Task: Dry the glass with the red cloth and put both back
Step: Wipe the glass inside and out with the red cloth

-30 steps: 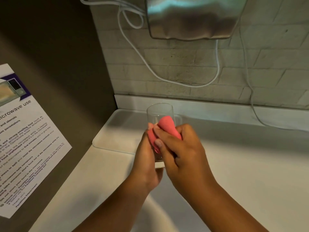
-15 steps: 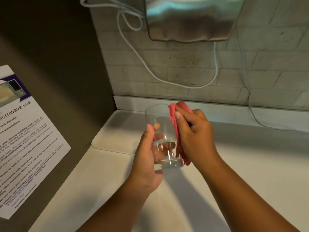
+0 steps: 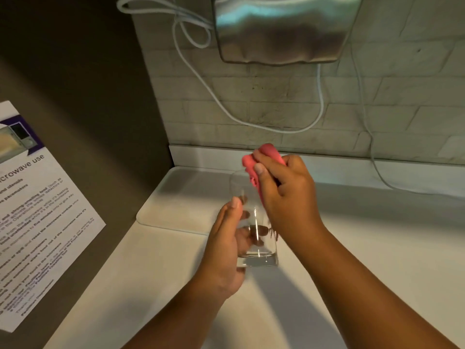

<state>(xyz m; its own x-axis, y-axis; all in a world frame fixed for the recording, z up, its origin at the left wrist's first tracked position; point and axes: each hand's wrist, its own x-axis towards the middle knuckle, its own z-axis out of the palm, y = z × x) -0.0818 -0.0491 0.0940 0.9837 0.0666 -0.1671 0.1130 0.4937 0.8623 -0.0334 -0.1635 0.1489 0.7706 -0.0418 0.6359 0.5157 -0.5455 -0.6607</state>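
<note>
A clear drinking glass (image 3: 254, 248) is held upright above the white counter by my left hand (image 3: 226, 245), which wraps its left side and base. My right hand (image 3: 284, 197) grips a bunched red cloth (image 3: 264, 157) and presses it against the glass's upper right rim. Part of the cloth is hidden under my fingers, and a strip of it runs down the glass wall.
A white rectangular tray (image 3: 176, 200) lies on the counter (image 3: 377, 248) behind my hands, against the wall. A steel hand dryer (image 3: 284, 28) and white cables (image 3: 251, 119) hang on the brick wall. A microwave notice (image 3: 32, 210) is stuck on the dark left panel.
My right hand moved the red cloth from the front of the glass round to its right side and up to the rim. The glass has dropped slightly lower in my left hand's grip.
</note>
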